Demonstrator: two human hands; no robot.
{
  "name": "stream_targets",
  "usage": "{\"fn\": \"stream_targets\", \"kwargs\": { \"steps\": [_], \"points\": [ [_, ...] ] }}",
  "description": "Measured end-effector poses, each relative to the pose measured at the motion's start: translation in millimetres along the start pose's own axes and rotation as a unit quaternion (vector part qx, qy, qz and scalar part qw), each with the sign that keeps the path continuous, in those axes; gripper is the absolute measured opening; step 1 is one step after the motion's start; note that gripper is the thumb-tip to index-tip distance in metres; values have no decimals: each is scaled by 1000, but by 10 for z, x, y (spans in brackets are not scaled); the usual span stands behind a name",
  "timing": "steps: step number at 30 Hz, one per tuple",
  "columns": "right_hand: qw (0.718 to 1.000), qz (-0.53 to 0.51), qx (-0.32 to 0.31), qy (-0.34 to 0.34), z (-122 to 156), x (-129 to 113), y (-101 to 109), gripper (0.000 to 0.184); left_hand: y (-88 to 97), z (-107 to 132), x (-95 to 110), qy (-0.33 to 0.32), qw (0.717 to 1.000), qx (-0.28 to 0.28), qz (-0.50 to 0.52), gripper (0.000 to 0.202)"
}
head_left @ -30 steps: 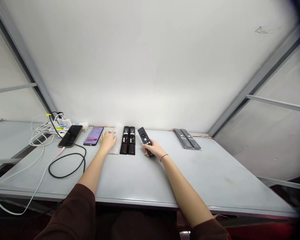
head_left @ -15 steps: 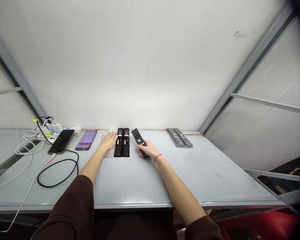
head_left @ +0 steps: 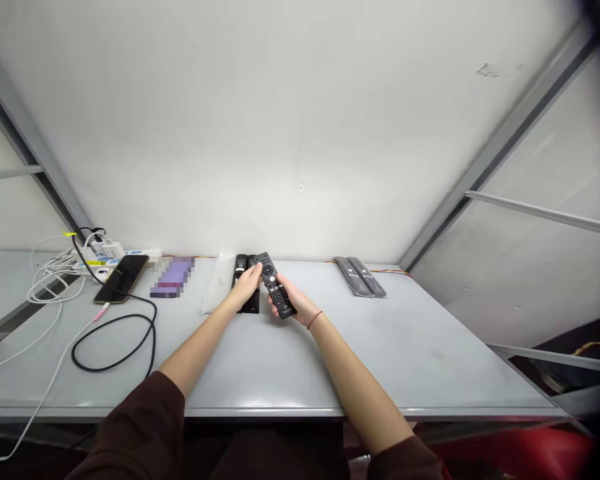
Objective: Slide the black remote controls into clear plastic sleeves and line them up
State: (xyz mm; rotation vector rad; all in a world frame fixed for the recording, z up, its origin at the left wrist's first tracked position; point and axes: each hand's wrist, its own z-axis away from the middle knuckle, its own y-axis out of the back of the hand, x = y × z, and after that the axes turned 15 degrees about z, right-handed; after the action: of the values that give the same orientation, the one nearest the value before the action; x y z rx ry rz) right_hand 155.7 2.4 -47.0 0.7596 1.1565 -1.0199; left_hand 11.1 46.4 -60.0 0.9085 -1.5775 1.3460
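Black remote control [head_left: 279, 292] sits gripped in the right hand [head_left: 299, 300], half-curled left hand [head_left: 246, 288] at its upper edge, hold unclear.

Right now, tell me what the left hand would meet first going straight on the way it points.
The remote control in the right hand, it seems: the left hand is at its far end, though depth leaves contact unclear.

"What colours are around you?"
"The remote control [head_left: 276, 288] in my right hand [head_left: 299, 301] is black with some white buttons [head_left: 272, 279]; beneath that hand, the worktop [head_left: 260, 367] is pale grey."
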Motion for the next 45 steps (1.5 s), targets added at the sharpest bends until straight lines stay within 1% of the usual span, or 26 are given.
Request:
{"fn": "stream_targets", "kwargs": {
  "steps": [2,4,7,9,11,14,16,18,22,24,27,30,33,36,39,41,43,45],
  "points": [
    [999,-33,-29,0,9,-9,-50,44,-68,60,-29,25,996,1,87,32],
    [995,-61,-81,3,32,-17,-86,48,-82,109,9,25,987,22,159,30],
    [982,-74,-175,-2,82,-32,-118,45,-59,158,142,32,973,60,219,30],
    [977,-81,-198,-7,109,-36,-132,42,-48,178,217,45,968,79,236,31],
    [978,-97,-183,-2,118,-31,-143,37,-56,195,252,51,965,85,244,28],
    [988,-87,-125,14,104,-17,-147,29,-92,220,245,47,964,75,250,19],
    [993,-66,-93,19,95,-16,-144,28,-116,232,221,49,964,63,252,19],
    [996,-53,-73,22,98,-24,-142,31,-128,238,188,60,965,53,248,25],
    [998,-33,-33,43,112,-37,-142,36,-110,222,88,76,975,18,207,51],
    [998,-10,-3,65,107,-28,-142,39,-93,206,29,61,984,16,164,52],
    [995,26,37,87,86,-11,-148,39,-78,191,-31,26,994,27,102,47],
    [995,53,52,71,68,-7,-167,33,-83,203,-37,4,997,18,78,46],
    [993,82,59,55,54,-7,-187,34,-99,231,-8,-4,998,7,58,45],
    [991,84,77,69,39,1,-190,34,-110,250,20,1,998,-6,55,45],
    [987,86,99,93,27,8,-176,36,-115,257,29,25,998,-34,44,45],
    [984,96,106,107,23,4,-166,36,-117,258,24,34,998,-43,27,45],
    [982,106,109,112,27,-6,-162,36,-117,257,16,28,998,-50,27,46],
    [983,105,108,105,41,-26,-159,35,-117,255,8,16,996,-64,52,47]
  ]
}}
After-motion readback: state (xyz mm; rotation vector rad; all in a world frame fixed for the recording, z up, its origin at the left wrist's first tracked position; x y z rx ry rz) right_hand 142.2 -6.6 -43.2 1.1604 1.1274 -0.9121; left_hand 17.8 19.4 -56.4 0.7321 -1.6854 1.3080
